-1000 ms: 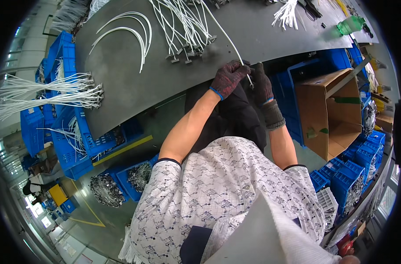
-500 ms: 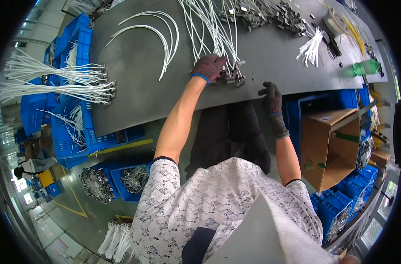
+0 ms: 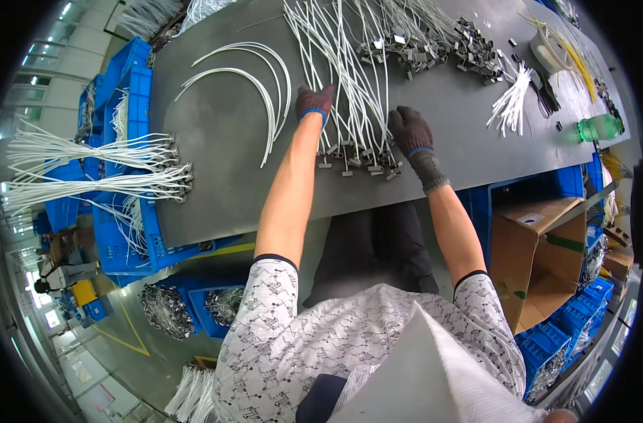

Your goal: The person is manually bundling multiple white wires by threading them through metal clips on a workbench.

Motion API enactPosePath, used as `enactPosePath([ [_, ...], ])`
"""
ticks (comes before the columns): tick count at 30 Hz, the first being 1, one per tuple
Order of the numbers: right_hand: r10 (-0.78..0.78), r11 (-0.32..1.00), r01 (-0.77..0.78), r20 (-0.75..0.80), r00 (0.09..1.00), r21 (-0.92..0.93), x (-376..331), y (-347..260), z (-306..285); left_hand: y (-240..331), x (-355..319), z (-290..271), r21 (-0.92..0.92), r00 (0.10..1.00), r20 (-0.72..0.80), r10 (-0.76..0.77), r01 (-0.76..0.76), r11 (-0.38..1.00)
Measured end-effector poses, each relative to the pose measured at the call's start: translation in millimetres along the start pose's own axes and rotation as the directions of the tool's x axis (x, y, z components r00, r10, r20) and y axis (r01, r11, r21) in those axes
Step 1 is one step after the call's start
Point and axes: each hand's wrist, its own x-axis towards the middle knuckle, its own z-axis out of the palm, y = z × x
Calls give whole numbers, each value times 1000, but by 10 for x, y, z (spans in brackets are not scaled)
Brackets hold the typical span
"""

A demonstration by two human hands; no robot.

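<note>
White cables (image 3: 349, 106) with small metal end fittings lie fanned in a bundle across the upper centre of the frame, on a dark grey worktable (image 3: 215, 183), as a gloved worker bends over them. The left hand (image 3: 313, 104), in a dark glove with reddish fingertips, rests flat on the bundle's left edge, fingers spread and gripping nothing that can be seen. The right hand (image 3: 409, 132), in a dark glove, presses down at the bundle's right side near the row of metal fittings (image 3: 356, 161); whether its fingers pinch a cable cannot be told. The step in hand looks like sorting or evening up the bundle, and the next move likely calls for singling out 1 cable without tangling its neighbours. 2 curved cables (image 3: 244, 92) lie apart at upper left, a heap of loose metal clips (image 3: 434, 46) at upper centre, a green bottle (image 3: 600, 128) at right. Blue crates (image 3: 124, 141) at left are partly cut off, and the fingertips are hidden among the strands.
</note>
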Motion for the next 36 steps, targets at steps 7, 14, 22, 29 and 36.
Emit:
enactPosePath([
  [7,-74,990,85,96,993,-112,104,-3,177,876,-416,432,183,975,134,-179,153,971],
  [14,-85,989,73,90,992,128,-118,9,-84,965,-602,583,439,994,21,-107,87,894],
  [22,-215,977,199,-313,925,-81,-473,927,-569,655,-550,476,540,964,-250,90,62,839],
  [29,-171,985,168,-335,927,-37,-446,949,-592,549,-427,426,456,992,-111,-68,111,883],
  [36,-110,993,121,-333,936,11,-478,1038,-612,475,-418,524,446,996,91,-16,-27,895],
])
